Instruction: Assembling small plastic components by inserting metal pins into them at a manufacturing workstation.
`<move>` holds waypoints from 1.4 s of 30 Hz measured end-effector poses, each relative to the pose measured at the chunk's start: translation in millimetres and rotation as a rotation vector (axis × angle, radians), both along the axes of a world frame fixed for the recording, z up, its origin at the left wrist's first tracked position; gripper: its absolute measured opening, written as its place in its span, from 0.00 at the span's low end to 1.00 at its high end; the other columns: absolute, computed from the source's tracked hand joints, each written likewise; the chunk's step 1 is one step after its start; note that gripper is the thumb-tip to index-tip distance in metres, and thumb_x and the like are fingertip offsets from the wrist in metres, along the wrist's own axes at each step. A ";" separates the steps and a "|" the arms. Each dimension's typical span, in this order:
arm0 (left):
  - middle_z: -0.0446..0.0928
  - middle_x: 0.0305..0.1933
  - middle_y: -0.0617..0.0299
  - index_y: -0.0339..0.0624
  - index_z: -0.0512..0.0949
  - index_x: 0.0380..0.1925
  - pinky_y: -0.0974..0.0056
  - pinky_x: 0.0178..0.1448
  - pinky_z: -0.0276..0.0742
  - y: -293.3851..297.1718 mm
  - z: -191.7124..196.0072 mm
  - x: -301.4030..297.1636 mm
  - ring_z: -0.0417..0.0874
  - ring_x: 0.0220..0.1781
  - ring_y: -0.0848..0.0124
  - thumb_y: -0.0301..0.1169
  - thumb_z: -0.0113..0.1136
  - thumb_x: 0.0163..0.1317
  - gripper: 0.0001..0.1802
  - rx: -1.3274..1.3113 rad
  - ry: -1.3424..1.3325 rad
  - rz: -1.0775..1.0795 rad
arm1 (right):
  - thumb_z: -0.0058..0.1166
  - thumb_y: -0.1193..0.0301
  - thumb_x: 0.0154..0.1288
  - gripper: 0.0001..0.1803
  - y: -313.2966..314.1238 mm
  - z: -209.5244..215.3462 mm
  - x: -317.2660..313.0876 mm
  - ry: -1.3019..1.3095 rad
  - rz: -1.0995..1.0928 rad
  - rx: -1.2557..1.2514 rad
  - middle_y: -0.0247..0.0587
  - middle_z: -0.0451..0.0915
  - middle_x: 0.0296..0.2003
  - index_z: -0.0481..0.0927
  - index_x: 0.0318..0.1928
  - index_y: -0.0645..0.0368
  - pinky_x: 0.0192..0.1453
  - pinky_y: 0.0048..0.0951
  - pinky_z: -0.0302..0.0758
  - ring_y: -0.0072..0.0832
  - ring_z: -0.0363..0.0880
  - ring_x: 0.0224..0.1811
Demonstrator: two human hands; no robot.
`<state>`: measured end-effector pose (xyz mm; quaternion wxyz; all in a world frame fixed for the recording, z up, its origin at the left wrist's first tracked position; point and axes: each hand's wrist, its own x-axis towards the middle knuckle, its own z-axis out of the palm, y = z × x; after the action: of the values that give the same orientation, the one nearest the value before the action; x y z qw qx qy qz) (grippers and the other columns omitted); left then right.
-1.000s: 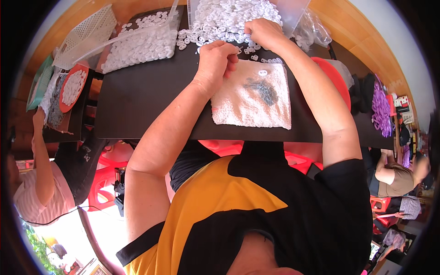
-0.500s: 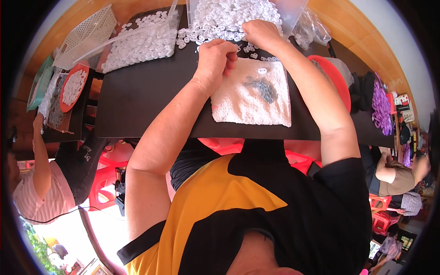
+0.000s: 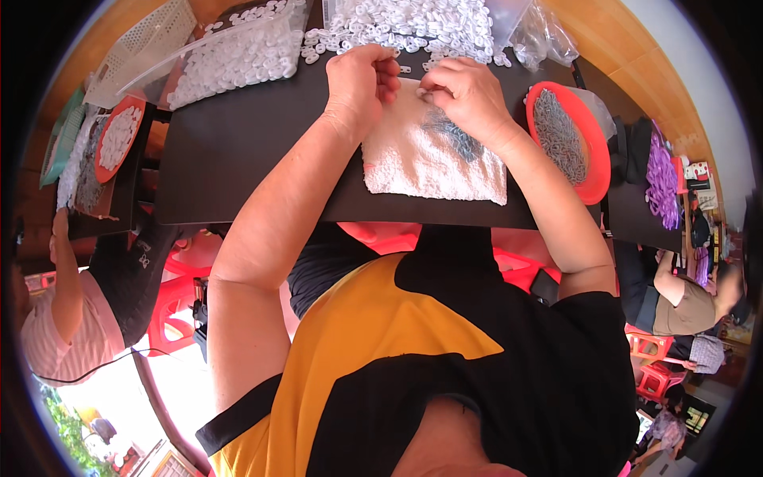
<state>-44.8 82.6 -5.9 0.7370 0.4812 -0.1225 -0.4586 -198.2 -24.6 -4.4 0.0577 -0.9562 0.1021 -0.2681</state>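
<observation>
The right hand (image 3: 469,97) hid part of the grey heap (image 3: 463,145) on the cloth (image 3: 429,179), its pieces too small to tell apart. Whether that hand or the left hand (image 3: 359,83), at the cloth's far-left corner, held anything was unclear. Beyond the cloth, the view's upper edge cut off a clear bin (image 3: 511,22); right of the cloth, a red basin's (image 3: 598,155) grey pieces (image 3: 556,131) blurred together.

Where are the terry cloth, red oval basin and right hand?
Terry cloth (image 3: 420,160), head view: bare lower middle.
Red oval basin (image 3: 598,159), head view: right rim.
Right hand (image 3: 470,93), head view: its back.
</observation>
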 end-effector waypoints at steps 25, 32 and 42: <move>0.76 0.25 0.57 0.34 0.77 0.27 0.64 0.24 0.67 0.7 0.7 0.5 0.73 0.22 0.69 0.27 0.55 0.60 0.07 -0.007 -0.065 -0.011 | 0.55 0.73 0.56 0.04 19.0 20.1 13.3 0.301 -0.062 0.097 0.42 0.81 0.33 0.78 0.31 0.60 0.43 0.44 0.74 0.44 0.79 0.39; 0.76 0.23 0.55 0.32 0.77 0.27 0.64 0.19 0.66 -1.8 -0.5 0.0 0.73 0.17 0.69 0.25 0.57 0.57 0.05 -0.030 -0.054 -0.004 | 0.52 0.82 0.52 0.07 6.7 8.8 -2.7 0.120 0.068 -0.050 0.45 0.81 0.32 0.78 0.33 0.61 0.42 0.43 0.74 0.45 0.79 0.39; 0.76 0.24 0.59 0.35 0.76 0.27 0.68 0.20 0.67 8.2 13.7 -20.4 0.73 0.18 0.72 0.26 0.60 0.59 0.06 -0.077 -0.234 -0.105 | 0.56 0.77 0.62 0.08 5.7 33.3 -6.4 -0.313 0.007 1.188 0.35 0.83 0.33 0.82 0.41 0.67 0.43 0.21 0.71 0.19 0.78 0.35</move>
<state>-65.2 90.8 7.8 0.7106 0.4955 -0.2502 -0.4323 -204.6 -18.9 28.9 0.5962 -0.7100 0.2211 -0.3025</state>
